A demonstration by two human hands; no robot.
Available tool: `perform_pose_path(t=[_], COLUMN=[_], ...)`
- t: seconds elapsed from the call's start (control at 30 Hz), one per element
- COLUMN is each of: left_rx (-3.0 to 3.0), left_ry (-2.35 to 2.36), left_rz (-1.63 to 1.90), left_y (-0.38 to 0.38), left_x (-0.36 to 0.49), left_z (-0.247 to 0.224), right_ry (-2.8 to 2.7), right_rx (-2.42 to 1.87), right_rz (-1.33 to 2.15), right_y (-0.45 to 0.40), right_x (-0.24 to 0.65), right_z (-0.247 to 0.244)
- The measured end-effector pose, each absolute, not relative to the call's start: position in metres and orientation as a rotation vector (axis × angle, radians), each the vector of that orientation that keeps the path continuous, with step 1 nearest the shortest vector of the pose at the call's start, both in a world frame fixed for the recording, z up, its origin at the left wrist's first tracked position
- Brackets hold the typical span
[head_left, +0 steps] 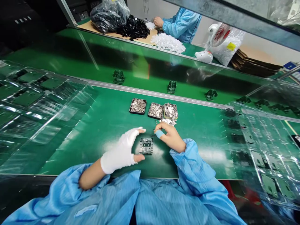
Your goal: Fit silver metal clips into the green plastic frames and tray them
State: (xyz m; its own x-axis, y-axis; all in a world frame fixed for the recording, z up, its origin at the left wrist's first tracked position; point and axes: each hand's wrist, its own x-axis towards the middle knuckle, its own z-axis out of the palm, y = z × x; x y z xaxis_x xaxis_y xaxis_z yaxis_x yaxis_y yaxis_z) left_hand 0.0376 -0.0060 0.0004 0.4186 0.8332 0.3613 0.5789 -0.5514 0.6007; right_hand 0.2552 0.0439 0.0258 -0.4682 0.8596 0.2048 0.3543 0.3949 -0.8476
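Green board (146, 146) sat between my wide-spread, empty left fingers (140, 158), looking light, stiff, best held by its edges; my right fingers (162, 125) seemingly pinched a tiny piece (154, 131).

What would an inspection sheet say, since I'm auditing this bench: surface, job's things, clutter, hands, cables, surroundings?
Surface: green worktop, glossy.
Job's things: frame-like part between the hands; three small trays of metal pieces.
Clutter: loose pieces spilled before the rightmost small tray.
Hands: left hand gloved, open around the part, contact unclear; right hand with fingers pinched, anything held too small to identify.
Cables: nothing seen on the worktop.
Surroundings: clear plastic trays both sides; fan and co-worker's hand opposite.
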Motion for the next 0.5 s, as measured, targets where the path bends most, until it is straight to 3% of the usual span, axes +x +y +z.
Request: perform_pose_path(t=[0.1,0.5], left_rx=[2.132,2.142], left_ry=[1.284,1.383], left_rz=[0.749,0.909], left_y=[-0.020,-0.018], left_x=[0.043,0.053], left_z=[-0.011,0.001], right_ry=[-2.108,-2.375], right_rx=[-1.008,-0.895], right_rz=[0.912,0.633], right_y=[0.038,0.024], right_x=[0.257,0.245], right_z=[0.021,0.011])
